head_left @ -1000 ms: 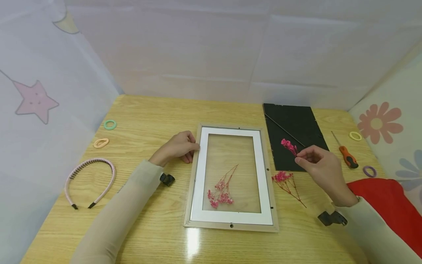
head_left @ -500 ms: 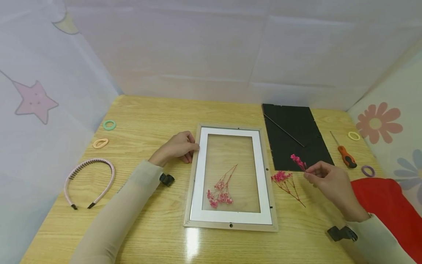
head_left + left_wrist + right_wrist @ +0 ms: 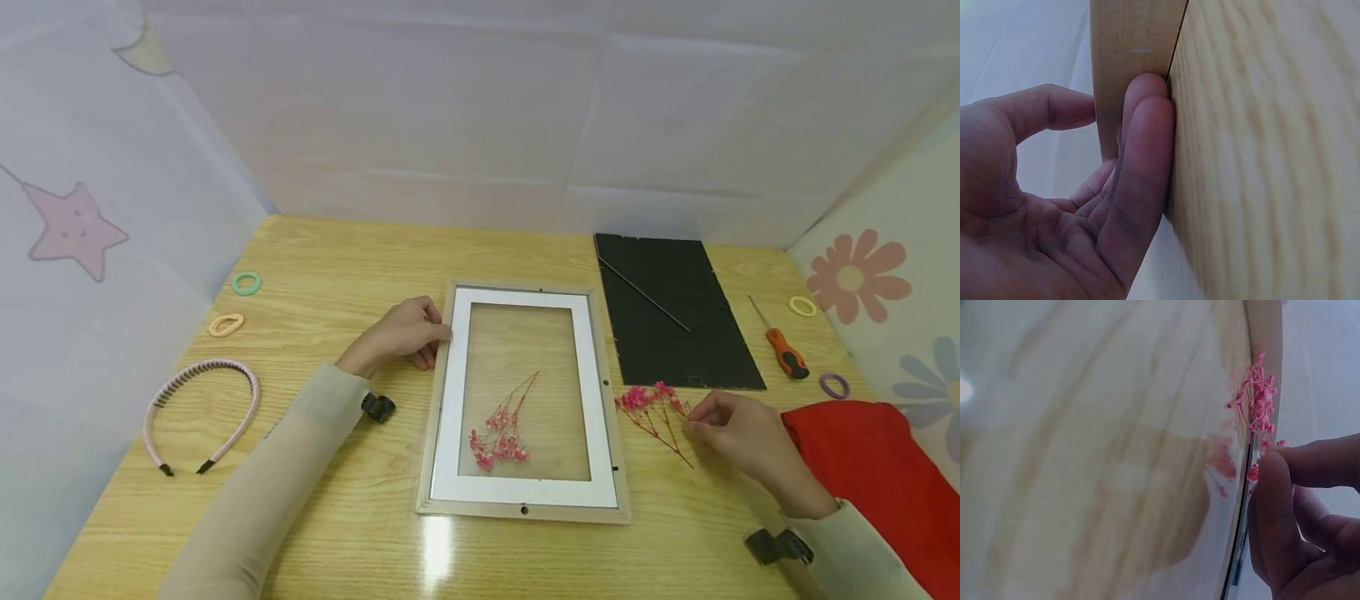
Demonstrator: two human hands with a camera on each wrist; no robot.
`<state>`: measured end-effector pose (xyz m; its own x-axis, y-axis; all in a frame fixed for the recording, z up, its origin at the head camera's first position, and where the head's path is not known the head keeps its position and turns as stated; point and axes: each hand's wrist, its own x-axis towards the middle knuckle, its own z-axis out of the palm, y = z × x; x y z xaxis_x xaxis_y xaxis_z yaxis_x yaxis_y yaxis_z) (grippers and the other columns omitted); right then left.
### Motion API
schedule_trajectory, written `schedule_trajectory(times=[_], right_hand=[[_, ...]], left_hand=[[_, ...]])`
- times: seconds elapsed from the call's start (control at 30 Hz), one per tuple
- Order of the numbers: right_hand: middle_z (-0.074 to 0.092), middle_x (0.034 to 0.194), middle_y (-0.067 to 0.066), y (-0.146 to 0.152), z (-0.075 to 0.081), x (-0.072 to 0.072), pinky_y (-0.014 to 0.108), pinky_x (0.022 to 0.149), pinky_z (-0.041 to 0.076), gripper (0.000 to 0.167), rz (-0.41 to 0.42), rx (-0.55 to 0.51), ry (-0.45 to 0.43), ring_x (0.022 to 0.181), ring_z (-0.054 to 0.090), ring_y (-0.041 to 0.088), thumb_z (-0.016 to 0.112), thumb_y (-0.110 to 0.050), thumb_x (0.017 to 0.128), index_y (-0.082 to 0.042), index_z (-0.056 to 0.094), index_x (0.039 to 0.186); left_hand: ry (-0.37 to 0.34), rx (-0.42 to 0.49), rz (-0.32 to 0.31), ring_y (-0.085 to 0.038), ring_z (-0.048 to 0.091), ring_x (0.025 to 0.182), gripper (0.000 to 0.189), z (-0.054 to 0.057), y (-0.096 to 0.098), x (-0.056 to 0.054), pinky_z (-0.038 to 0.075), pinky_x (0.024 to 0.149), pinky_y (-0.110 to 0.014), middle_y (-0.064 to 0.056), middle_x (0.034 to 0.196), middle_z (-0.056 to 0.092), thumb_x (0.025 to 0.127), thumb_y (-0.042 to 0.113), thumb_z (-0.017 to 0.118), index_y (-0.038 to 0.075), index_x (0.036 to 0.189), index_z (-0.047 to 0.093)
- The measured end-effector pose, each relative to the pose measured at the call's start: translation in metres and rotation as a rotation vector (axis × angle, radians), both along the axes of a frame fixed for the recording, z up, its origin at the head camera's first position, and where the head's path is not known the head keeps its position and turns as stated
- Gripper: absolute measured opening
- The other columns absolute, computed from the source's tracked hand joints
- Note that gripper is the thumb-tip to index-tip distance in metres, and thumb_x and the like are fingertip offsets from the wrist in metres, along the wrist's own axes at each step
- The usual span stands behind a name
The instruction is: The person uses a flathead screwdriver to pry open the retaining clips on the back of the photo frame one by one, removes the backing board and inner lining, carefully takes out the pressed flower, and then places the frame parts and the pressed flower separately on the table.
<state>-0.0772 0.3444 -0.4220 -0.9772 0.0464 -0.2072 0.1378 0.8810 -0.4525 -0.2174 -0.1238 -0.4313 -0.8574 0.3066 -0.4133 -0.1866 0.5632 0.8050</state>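
Note:
A wooden picture frame (image 3: 621,467) with a white mat lies flat on the table. My left hand (image 3: 401,335) holds its left side; in the left wrist view, the thumb (image 3: 1069,107) meets the frame's top edge and the fingertips sit low along its wooden side (image 3: 1129,44). Inside the mat opening lies a pink dried flower sprig (image 3: 498,437). To the right of the frame, my right hand (image 3: 750,442) pinches a second pink sprig (image 3: 1261,394) between thumb and forefinger. Low over the table, it overlaps another pink sprig (image 3: 637,400) lying there.
A black backing board (image 3: 667,292) with a thin dark rod on it lies at the back right. Beyond it are an orange-handled screwdriver (image 3: 785,352), hair ties (image 3: 834,385) and red cloth (image 3: 862,450). On the left lie a pink headband (image 3: 251,400) and more hair ties (image 3: 246,283).
My right hand has come down and slightly right with the pinched sprig, from over the black board to beside the sprig on the table. The left hand has stayed at the frame.

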Motion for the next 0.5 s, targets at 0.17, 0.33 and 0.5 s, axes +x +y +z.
schedule_trajectory(times=[0.17, 0.33, 0.5], right_hand=[[0.067, 0.072, -0.004, -0.0010, -0.0003, 0.0003, 0.024, 0.055, 0.042, 0.011, 0.025, 0.010, -0.054, 0.064, 0.060, 0.011, 0.074, -0.025, 0.088, -0.015, 0.070, 0.090], [0.068, 0.072, -0.005, -0.0008, 0.0014, 0.0008, 0.024, 0.054, 0.042, 0.009, 0.042, 0.006, -0.088, 0.064, 0.061, 0.010, 0.073, -0.024, 0.089, -0.016, 0.070, 0.090], [0.068, 0.073, -0.003, -0.0010, 0.0029, 0.0006, 0.024, 0.055, 0.046, 0.009, 0.047, -0.027, -0.103, 0.064, 0.063, 0.010, 0.073, -0.022, 0.090, -0.013, 0.069, 0.092]], left_hand=[[0.001, 0.002, -0.003, -0.023, 0.070, 0.062, 0.029, 0.0023, 0.0007, -0.0001, 0.063, 0.059, -0.036, -0.012, 0.085, 0.066, 0.096, 0.025, 0.062, 0.005, 0.112, 0.050], [-0.003, 0.002, 0.004, -0.022, 0.070, 0.061, 0.028, 0.0045, 0.0012, 0.0009, 0.063, 0.058, -0.035, -0.012, 0.084, 0.066, 0.095, 0.024, 0.062, 0.005, 0.111, 0.050], [-0.007, 0.005, 0.006, -0.023, 0.070, 0.061, 0.028, 0.0037, 0.0006, 0.0011, 0.063, 0.059, -0.036, -0.012, 0.083, 0.066, 0.095, 0.024, 0.062, 0.005, 0.111, 0.050]])
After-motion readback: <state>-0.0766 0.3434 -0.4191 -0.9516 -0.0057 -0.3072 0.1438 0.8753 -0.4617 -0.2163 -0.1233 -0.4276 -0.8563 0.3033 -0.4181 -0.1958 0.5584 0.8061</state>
